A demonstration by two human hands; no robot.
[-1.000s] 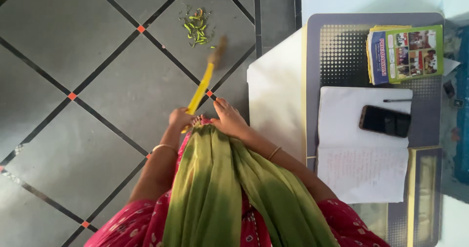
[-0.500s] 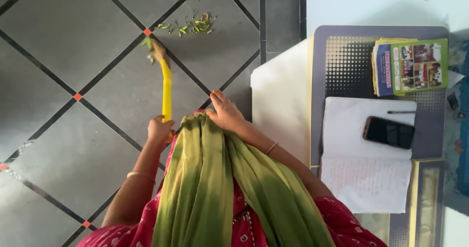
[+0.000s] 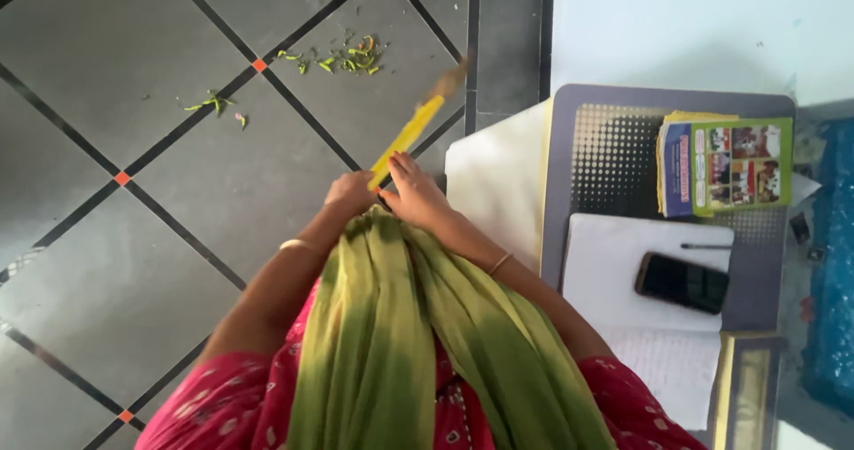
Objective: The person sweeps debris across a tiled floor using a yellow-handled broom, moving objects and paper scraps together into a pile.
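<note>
1. Floor (image 3: 160,263) of large grey square tiles, laid diagonally with dark joints and small orange insets, fills most of the view; it looks hard, smooth and level, so light scraps should slide across it easily.
2. Desk (image 3: 569,148) with a grey dotted top stands at the right against a pale wall, carrying an open white notebook (image 3: 623,245), a black phone (image 3: 681,283), a pen (image 3: 707,246) and a green-covered booklet (image 3: 725,167).
3. Green scarf (image 3: 391,325) hangs down the front of the person's pink patterned dress; soft and loose, it could swing into the work.
4. Yellow-handled broom (image 3: 407,139) slants up to the right, its brown bristle end blurred near the desk's corner. It seems light, the handle stiff and smooth, best gripped at the lower end.
5. Left hand (image 3: 350,192) is closed around the handle's base.
6. Right hand (image 3: 414,194) lies beside it on the scarf, fingers together; whether it touches the handle I cannot tell.
7. Green vegetable scraps (image 3: 342,59) lie scattered well ahead, a few more apart (image 3: 212,103) to the left.
</note>
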